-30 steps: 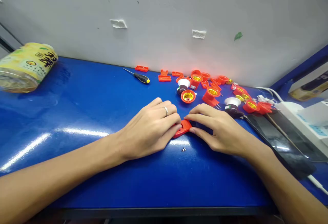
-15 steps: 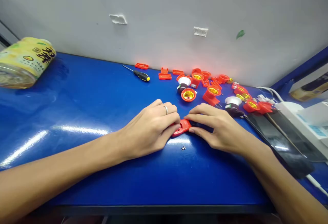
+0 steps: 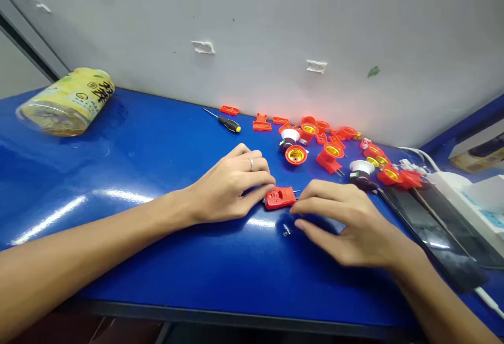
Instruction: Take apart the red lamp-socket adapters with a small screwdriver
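My left hand (image 3: 236, 184), with a ring on one finger, grips the left end of a red plastic housing (image 3: 280, 197) lying on the blue table. Two metal pins point out of the housing's right end. My right hand (image 3: 346, 220) is just to the right, fingers apart, with nothing visible between them; its fingertips are close to the pins. Small metal pieces (image 3: 286, 230) lie on the table below the housing, near the right thumb.
Behind stand red lamp sockets (image 3: 296, 155), white-rimmed sockets (image 3: 361, 168) and a screwdriver (image 3: 229, 123). A yellow-labelled bottle (image 3: 71, 101) lies at the left. Dark flat panels (image 3: 433, 228) and a white cable (image 3: 488, 299) are at the right.
My right hand has let go of the housing's right end and moved down and right, its fingers opening. The pins now show. The camera view has shifted slightly.
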The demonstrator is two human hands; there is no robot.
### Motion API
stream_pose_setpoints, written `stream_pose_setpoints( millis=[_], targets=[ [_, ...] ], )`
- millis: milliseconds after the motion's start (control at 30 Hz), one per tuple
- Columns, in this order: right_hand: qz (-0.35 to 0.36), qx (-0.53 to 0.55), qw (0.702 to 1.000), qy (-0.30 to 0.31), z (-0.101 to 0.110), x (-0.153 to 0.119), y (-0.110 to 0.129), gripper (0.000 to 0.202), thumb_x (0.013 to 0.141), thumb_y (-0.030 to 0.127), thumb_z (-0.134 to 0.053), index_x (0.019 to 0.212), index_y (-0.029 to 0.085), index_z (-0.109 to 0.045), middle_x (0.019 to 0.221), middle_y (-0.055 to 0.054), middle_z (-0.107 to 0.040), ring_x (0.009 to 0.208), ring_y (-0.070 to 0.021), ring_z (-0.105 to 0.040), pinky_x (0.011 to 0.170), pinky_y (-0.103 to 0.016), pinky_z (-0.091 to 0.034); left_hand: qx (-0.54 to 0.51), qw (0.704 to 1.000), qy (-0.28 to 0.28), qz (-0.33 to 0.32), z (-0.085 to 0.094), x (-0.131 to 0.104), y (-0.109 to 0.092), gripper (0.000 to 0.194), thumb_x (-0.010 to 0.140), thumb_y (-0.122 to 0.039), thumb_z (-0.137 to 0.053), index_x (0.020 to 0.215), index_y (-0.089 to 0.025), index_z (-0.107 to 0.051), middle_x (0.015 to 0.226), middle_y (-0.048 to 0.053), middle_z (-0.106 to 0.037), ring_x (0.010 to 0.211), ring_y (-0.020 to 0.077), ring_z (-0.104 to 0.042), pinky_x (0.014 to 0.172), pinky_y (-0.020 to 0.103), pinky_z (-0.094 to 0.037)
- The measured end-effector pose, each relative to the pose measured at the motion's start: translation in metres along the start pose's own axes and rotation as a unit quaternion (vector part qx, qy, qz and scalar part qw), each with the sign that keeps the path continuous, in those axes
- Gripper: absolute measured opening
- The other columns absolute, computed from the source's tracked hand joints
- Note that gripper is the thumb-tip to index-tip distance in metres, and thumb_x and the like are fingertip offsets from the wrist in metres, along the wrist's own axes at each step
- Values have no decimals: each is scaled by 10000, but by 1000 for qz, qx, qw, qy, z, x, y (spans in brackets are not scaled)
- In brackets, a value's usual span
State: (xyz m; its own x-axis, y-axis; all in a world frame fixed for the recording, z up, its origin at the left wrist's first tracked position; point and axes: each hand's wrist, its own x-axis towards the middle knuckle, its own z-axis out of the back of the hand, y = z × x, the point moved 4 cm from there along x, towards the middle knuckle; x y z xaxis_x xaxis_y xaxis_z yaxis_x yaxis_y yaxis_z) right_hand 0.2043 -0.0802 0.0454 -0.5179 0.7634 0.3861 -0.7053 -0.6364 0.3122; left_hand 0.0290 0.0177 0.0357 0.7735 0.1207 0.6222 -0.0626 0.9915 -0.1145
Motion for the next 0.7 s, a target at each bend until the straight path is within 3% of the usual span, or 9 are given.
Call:
stream_pose_setpoints(
  millis=[100, 267, 433, 567, 700],
  targets=[
    [-5, 8, 997, 75, -11, 0, 6, 124, 955, 182, -624, 1041, 203, -710, 971, -17, -684, 797, -137, -612, 621, -285, -407, 1, 1000, -4, 7, 0, -2, 1, 183, 999, -127, -545, 897, -137, -696, 834, 52, -708, 781, 190, -609, 776, 377, -394],
    [6, -17, 996, 93, -22, 1, 7, 149, 1001, 181, -566, 995, 206, -712, 910, -7, -671, 762, -131, -608, 604, -291, -384, -26, 999, 13, 23, -3, -3, 0, 198, 979, -130, -534, 907, -111, -718, 849, 76, -709, 797, 199, -621, 810, 384, -401],
    [33, -25, 999, 18, -17, 1, 6, 108, 961, 116, -609, 975, 171, -701, 882, -19, -686, 759, -128, -623, 636, -271, -441, -38, 994, 58, 84, -3, -3, -2, 272, 854, -316, -661, 1004, -101, -733, 935, 105, -701, 835, 242, -636, 814, 399, -387],
    [32, -67, 995, -71, -7, 3, 2, 97, 931, 88, -655, 990, 142, -710, 889, -39, -699, 732, -111, -612, 639, -242, -466, -66, 990, 98, 80, -11, -3, -10, 227, 920, -289, -634, 1029, -112, -724, 917, 87, -696, 843, 224, -639, 834, 380, -388],
    [27, -86, 994, -67, -10, 6, -1, 80, 937, 94, -640, 947, 145, -701, 865, -41, -692, 698, -117, -594, 608, -255, -451, -79, 988, 116, 64, -17, -5, -19, 208, 975, -272, -592, 1053, -122, -714, 895, 78, -687, 856, 227, -632, 836, 379, -391]
  ],
)
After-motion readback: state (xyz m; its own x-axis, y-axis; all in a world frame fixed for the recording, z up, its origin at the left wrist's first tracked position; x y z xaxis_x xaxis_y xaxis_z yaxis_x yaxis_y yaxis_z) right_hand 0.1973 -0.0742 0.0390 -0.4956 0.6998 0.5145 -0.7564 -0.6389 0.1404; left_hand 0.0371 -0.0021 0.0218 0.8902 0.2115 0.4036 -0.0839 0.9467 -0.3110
